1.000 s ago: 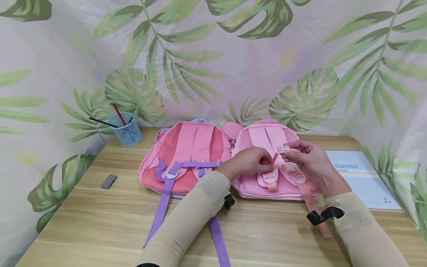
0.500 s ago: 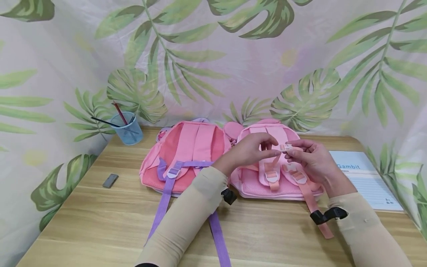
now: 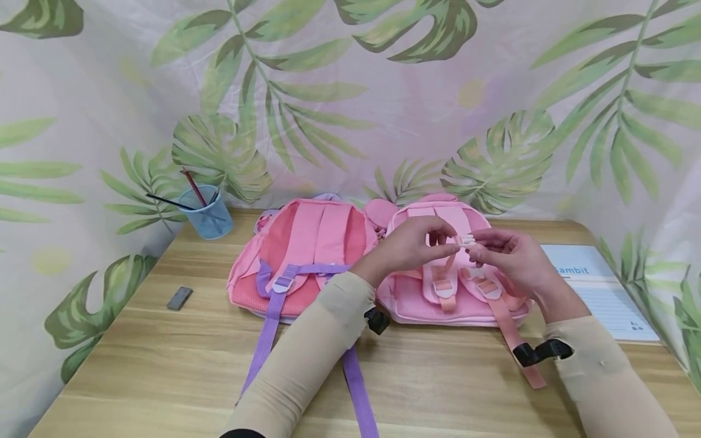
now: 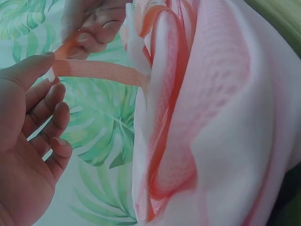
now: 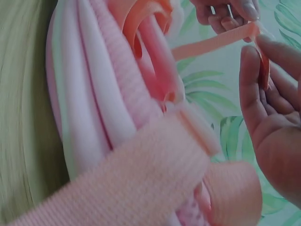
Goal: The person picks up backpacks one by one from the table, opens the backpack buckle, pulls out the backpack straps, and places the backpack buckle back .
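A small white plastic buckle (image 3: 467,239) is held up between my two hands, in front of the right-hand pink backpack (image 3: 405,307). My left hand (image 3: 423,244) pinches its left side between thumb and forefinger, other fingers loosely bent. My right hand (image 3: 508,254) pinches the buckle's right side with thumb and fingers. From the buckle a peach webbing strap (image 4: 99,71) runs taut to the backpack in the left wrist view. A short orange strap end (image 5: 265,70) hangs against my right fingers in the right wrist view. Fingertips partly hide the buckle.
A second pink backpack (image 3: 323,231) with purple straps (image 3: 266,340) lies to the left. Farther left are a blue pen cup (image 3: 207,213) and a grey eraser-like block (image 3: 179,298). A notebook (image 3: 608,304) lies at the right. A leaf-print cloth (image 3: 306,140) hangs behind.
My left hand has moved up and right from lower on the strap to the buckle, and now pinches it. The right hand has stayed nearly in place with the buckle.
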The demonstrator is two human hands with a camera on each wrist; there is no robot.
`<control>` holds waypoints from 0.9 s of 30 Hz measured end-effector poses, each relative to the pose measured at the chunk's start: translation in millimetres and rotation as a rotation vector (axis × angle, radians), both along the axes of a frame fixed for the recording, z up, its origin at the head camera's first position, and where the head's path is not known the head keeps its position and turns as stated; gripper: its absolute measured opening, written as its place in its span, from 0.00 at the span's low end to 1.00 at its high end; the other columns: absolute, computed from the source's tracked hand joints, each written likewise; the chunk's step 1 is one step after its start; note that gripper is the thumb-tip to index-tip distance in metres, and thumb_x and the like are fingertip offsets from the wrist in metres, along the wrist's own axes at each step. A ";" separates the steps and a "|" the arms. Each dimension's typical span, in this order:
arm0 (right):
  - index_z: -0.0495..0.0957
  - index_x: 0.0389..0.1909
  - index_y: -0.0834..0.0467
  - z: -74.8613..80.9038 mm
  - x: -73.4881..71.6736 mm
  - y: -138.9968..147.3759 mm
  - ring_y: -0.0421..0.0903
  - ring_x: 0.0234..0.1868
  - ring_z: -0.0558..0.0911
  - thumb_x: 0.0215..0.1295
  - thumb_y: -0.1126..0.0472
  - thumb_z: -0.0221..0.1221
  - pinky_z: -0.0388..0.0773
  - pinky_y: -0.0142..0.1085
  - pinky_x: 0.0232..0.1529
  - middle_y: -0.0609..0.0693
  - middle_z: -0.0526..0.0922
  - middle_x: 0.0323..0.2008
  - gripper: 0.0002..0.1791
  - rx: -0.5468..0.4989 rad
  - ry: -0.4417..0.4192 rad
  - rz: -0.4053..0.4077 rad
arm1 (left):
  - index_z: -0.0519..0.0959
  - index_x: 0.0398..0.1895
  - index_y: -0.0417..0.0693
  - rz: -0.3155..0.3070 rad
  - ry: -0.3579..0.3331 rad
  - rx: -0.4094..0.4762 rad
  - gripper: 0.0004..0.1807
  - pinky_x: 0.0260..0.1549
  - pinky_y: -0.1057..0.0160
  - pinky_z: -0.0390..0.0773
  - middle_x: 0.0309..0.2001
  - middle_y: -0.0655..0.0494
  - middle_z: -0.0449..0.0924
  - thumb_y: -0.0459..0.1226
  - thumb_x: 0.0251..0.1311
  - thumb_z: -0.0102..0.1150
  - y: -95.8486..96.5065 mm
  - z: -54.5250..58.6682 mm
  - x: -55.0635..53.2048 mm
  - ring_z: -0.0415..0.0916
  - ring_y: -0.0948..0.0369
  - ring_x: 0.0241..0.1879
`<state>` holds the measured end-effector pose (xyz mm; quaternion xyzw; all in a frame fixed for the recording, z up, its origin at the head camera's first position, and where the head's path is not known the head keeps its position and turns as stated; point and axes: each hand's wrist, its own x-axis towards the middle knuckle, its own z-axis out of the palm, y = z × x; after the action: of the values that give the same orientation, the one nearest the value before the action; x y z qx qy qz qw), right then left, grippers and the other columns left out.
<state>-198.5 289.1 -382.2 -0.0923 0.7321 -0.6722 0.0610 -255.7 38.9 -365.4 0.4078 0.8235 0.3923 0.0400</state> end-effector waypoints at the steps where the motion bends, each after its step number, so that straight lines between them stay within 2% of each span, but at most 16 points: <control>1: 0.88 0.50 0.53 0.0 0.5 1.0 0.37 0.39 0.90 0.73 0.69 0.67 0.88 0.30 0.42 0.40 0.92 0.38 0.11 0.065 0.024 -0.012 | 0.87 0.52 0.46 0.003 -0.004 0.008 0.12 0.41 0.72 0.73 0.38 0.56 0.83 0.41 0.72 0.70 -0.7 -0.8 -0.3 0.75 0.65 0.39; 3: 0.87 0.52 0.57 -0.4 1.3 2.3 0.37 0.37 0.88 0.73 0.65 0.69 0.87 0.31 0.40 0.39 0.91 0.36 0.10 0.195 0.071 -0.044 | 0.87 0.52 0.46 0.008 -0.011 0.023 0.12 0.41 0.72 0.73 0.38 0.56 0.83 0.41 0.72 0.70 -2.0 -2.7 -1.1 0.75 0.65 0.39; 5: 0.86 0.54 0.61 -1.4 2.2 2.1 0.38 0.36 0.87 0.73 0.60 0.70 0.87 0.32 0.37 0.42 0.90 0.35 0.14 0.311 0.123 -0.069 | 0.87 0.52 0.46 0.011 -0.023 0.040 0.12 0.41 0.72 0.73 0.38 0.55 0.83 0.41 0.72 0.70 -2.9 -4.3 -1.6 0.75 0.64 0.39; 8: 0.86 0.54 0.63 -3.3 3.2 0.5 0.40 0.34 0.85 0.74 0.57 0.70 0.85 0.34 0.34 0.45 0.88 0.33 0.16 0.407 0.192 -0.086 | 0.87 0.52 0.45 0.014 -0.033 0.062 0.12 0.42 0.72 0.73 0.38 0.55 0.82 0.41 0.72 0.70 -3.1 -6.2 -2.3 0.74 0.64 0.40; 11: 0.86 0.54 0.64 -5.6 3.8 -1.4 0.39 0.34 0.85 0.74 0.59 0.69 0.85 0.34 0.33 0.43 0.89 0.33 0.15 0.404 0.220 -0.081 | 0.87 0.53 0.45 0.018 -0.044 0.073 0.12 0.42 0.72 0.73 0.39 0.55 0.82 0.41 0.72 0.70 -2.3 -8.1 -2.7 0.74 0.64 0.40; 17: 0.85 0.55 0.67 -10.6 4.2 -6.2 0.37 0.35 0.87 0.76 0.61 0.67 0.87 0.33 0.34 0.42 0.91 0.36 0.15 0.345 0.212 -0.066 | 0.87 0.52 0.45 0.020 -0.061 0.071 0.12 0.43 0.71 0.73 0.38 0.55 0.82 0.41 0.72 0.70 -1.8 -9.5 -1.8 0.75 0.64 0.40; 22: 0.83 0.57 0.67 -12.8 3.3 -11.9 0.38 0.35 0.87 0.77 0.60 0.66 0.87 0.35 0.33 0.41 0.89 0.33 0.16 0.332 0.184 -0.055 | 0.87 0.51 0.45 0.014 -0.076 0.088 0.11 0.41 0.72 0.73 0.37 0.56 0.82 0.40 0.71 0.71 -1.3 -10.5 -0.8 0.74 0.64 0.39; 27: 0.82 0.60 0.64 -12.4 2.4 -15.0 0.40 0.36 0.86 0.78 0.57 0.66 0.87 0.36 0.33 0.45 0.88 0.34 0.18 0.343 0.132 -0.047 | 0.88 0.50 0.46 0.011 -0.078 0.100 0.10 0.40 0.72 0.73 0.36 0.56 0.82 0.40 0.70 0.72 -1.3 -13.9 -1.8 0.74 0.65 0.38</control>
<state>-196.1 274.1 -394.5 -0.1073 0.8403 -0.5313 0.0117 -257.5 37.5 -379.3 0.3890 0.8029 0.4490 0.0494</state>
